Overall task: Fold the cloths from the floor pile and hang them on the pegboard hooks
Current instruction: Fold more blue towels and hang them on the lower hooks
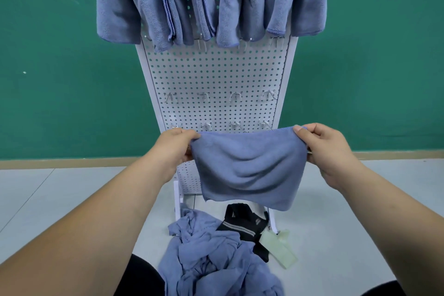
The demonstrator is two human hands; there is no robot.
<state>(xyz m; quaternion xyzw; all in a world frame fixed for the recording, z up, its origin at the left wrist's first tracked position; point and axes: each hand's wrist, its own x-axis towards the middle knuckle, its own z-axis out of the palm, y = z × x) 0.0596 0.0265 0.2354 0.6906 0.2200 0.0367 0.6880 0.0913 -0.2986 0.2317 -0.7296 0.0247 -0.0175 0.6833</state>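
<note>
Single head-worn wide view, looking forward and down, close to pegboard [216, 74], floor [60, 194] below

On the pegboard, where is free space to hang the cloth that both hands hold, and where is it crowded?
Crowded: the top, where hung cloths span the pegboard. Free: the middle hooks, four bare ones between the hung cloths and the held cloth. The lower hooks are bare too, just above the held cloth's top edge.

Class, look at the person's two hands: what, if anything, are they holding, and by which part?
A blue cloth, stretched between both hands: the left hand pinches its upper left corner and the right hand its upper right corner.
</note>
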